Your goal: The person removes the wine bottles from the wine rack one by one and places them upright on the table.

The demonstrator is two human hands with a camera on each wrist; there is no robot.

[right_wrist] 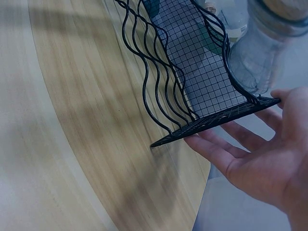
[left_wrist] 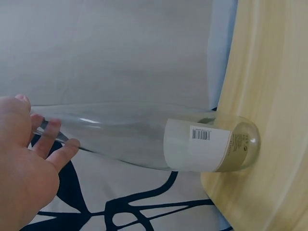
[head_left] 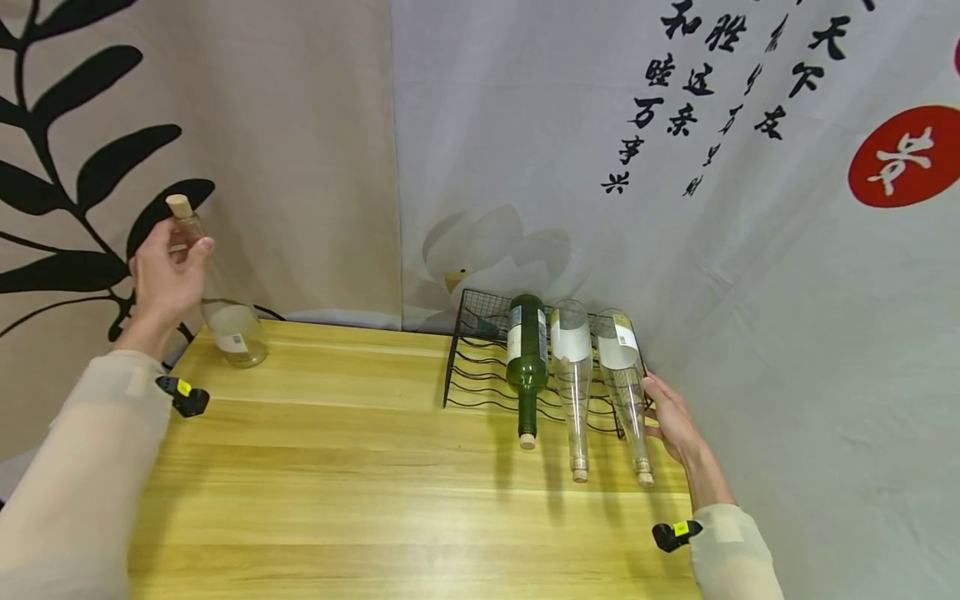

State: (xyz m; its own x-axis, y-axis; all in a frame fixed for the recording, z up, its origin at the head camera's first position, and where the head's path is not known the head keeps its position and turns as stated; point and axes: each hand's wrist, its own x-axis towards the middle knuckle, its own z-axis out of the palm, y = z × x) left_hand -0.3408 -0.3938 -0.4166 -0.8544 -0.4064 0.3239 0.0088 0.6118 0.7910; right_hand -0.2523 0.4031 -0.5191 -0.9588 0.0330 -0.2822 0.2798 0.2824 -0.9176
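My left hand (head_left: 168,275) grips a clear glass bottle (head_left: 232,321) round its neck, below the cork (head_left: 178,206). The bottle is slightly tilted, its labelled base at the far left corner of the wooden table. In the left wrist view, the curled fingers (left_wrist: 50,139) show at the neck. My right hand (head_left: 671,417) touches the right side of a black wire rack (right_wrist: 216,118), fingers fairly straight along its outer face. On the rack lie a green bottle (head_left: 528,358) and two clear bottles (head_left: 573,358) (head_left: 624,367), corked necks toward me.
The wooden table (head_left: 360,500) stretches in front of the rack. Behind it hangs a curtain (head_left: 315,167) with printed leaves and black characters. The cloth also comes down close on the right, beside my right arm.
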